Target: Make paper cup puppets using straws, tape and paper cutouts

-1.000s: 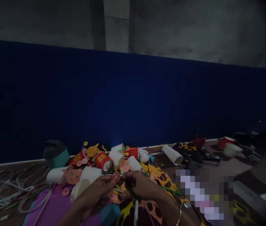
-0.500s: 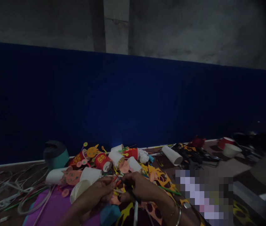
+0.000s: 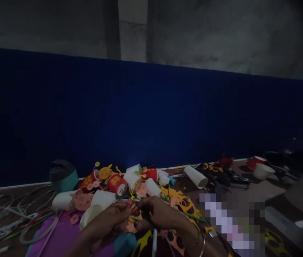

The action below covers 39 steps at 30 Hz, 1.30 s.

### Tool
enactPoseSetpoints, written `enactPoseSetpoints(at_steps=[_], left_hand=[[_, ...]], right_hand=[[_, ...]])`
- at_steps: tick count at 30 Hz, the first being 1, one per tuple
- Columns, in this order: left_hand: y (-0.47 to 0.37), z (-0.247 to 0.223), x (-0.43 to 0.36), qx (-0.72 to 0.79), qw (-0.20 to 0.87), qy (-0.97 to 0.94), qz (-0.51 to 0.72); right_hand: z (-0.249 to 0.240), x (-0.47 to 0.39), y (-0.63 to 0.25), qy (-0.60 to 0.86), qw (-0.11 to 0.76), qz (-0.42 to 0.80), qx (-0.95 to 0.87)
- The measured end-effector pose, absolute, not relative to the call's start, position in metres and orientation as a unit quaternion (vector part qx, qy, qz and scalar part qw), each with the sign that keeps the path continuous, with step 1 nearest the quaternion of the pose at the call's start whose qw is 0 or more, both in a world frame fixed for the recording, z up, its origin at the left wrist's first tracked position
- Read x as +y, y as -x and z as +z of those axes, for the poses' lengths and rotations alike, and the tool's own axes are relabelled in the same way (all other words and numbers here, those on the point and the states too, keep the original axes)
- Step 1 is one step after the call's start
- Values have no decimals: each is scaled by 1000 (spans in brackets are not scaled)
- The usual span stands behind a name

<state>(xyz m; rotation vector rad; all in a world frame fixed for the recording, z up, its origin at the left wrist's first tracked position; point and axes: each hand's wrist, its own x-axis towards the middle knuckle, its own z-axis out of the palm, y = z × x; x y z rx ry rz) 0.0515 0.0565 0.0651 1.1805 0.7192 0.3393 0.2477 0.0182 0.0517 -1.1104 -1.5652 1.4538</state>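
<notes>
In the head view my left hand is closed, its thumb and fingers pinching a small orange-red piece. Close beside it, with the fingers curled, my right hand grips a dark object whose kind I cannot make out. A thin white stick-like thing shows below that hand. Orange paper cutouts lie just beyond my right hand. A white paper cup lies by my left wrist, and an orange cat-face cutout rests behind it.
Red paper cups and white cups crowd the table's back. A teal and dark container stands left of them, near tangled white cables. Purple sheets lie at front left. A white cup and black items are farther right.
The orange-red piece in my left fingers has tilted slightly. Both hands otherwise stay almost where they were.
</notes>
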Motion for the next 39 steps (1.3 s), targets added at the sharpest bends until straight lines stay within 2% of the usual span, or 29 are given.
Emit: enactPoseSetpoints(at_steps=[7, 18, 29, 39], left_hand=[[-50, 62, 59, 338, 757, -540, 146], [-53, 71, 55, 353, 746, -540, 168], [-49, 61, 61, 329, 768, -520, 180], [-52, 47, 66, 336, 715, -558, 251]], right_hand=[[41, 20, -251, 400, 360, 626, -564], [48, 21, -249, 403, 357, 603, -589], [47, 22, -256, 391, 342, 605, -604], [44, 23, -255, 406, 341, 620, -578]])
